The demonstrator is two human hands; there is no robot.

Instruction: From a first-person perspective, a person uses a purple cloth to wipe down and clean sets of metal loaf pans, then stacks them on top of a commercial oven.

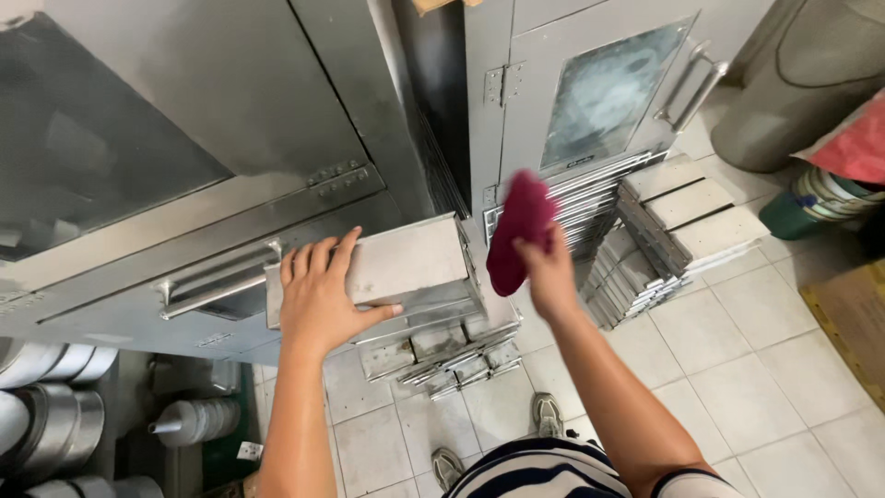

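Steel, dull grey and flat-sided: rectangular tin [406, 263], lidded-box shape, held at waist height in front of the lower oven drawer handle [217, 281], above a loose pile of similar tins [461, 355] on the floor. Left hand [318, 295] laid flat on the tin's top face, fingers spread and extended, thumb hooked along the near edge; bracing rather than clasping. Right hand [546, 272] closed in a fist around a magenta cloth [518, 231], soft, thick and crumpled, upper end flopping free just beside the tin's right end, not clearly touching it. Judged step: wiping down of the tin, cloth raised between strokes or about to meet the metal. Requirement for any further pass, as a judgement: steady pressure from the bracing hand, cloth brought flat against the face or end, care at the thin sheet edges. Surroundings: brushed stainless oven cabinet with smeared glass door [608, 92] and bar handle [691, 83]; second stack of flat tins [682, 217], leaning against the cabinet foot, edges ribbed like a fan; round metal moulds [46, 424] at lower left, curved and shiny; pale square floor tiles [737, 369], matt, grey grout; grey shoe [548, 415] below.
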